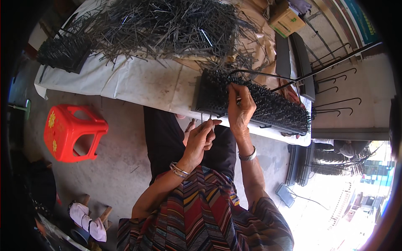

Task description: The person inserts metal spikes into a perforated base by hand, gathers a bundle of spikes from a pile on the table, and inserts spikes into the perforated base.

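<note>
A long black rack (204, 100) lies along the near edge of the table, packed with thin upright black rods (274, 102). My left hand (200, 141) is closed in a pinch just below the rack's left end, with thin grey rods (201, 117) rising from its fingers toward the rack's underside. Over the rack's top, my right hand (241, 106) is closed, its fingertips among the rod tops. What those fingertips grip is too small to make out. Behind the rack spreads a big tangled heap of loose dark rods (167, 29).
Another filled black rack (67, 54) stands at the table's left end. A red plastic stool (63, 134) is on the floor at left. A cardboard box (287, 20) sits at the back right. Hooked metal bars (339, 100) stick out beside the table's right end.
</note>
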Motion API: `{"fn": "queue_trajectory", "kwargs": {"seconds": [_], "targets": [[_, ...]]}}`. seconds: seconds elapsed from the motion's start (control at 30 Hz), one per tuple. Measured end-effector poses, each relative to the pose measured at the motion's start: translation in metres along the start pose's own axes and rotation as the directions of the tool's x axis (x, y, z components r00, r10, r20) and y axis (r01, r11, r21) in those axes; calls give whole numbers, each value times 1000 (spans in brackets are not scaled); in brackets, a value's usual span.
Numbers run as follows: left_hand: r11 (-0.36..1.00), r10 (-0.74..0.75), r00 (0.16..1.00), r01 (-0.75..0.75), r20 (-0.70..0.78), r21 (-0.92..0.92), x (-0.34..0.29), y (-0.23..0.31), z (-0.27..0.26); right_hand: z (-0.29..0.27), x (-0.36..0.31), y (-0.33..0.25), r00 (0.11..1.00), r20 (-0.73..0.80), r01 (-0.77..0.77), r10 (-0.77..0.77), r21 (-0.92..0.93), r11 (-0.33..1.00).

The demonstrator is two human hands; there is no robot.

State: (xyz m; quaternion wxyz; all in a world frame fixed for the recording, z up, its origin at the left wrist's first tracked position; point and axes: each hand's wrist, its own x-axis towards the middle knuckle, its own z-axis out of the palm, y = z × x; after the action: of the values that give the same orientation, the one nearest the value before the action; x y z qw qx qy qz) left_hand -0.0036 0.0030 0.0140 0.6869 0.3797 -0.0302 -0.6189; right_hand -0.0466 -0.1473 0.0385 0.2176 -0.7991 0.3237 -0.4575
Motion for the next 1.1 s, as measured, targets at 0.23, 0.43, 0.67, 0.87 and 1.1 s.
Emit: {"fn": "queue_trajectory", "kwargs": {"seconds": [0.23, 0.43, 0.67, 0.87, 1.1], "targets": [[999, 8, 1000, -7, 6, -48, -3, 0, 2, -3, 5, 0, 996, 8, 95, -94, -125, 988], [1000, -1, 1000, 1, 30, -2, -3, -3, 0, -14, 0, -6, 997, 73, 14, -2, -159, 987], [1000, -2, 1000, 2, 3, -4, -7, 2, 1, -16, -2, -11, 993, 117, 48, -25, -190, 981], [1000, -5, 1000, 5, -9, -7, -6, 0, 1, -7, -3, -1, 982, 158, 154, -103, -353, 923], [999, 31, 999, -31, 15, 12, -7, 0, -3, -24, -4, -28, 960, 248, -90, 132, -175, 980]]}}
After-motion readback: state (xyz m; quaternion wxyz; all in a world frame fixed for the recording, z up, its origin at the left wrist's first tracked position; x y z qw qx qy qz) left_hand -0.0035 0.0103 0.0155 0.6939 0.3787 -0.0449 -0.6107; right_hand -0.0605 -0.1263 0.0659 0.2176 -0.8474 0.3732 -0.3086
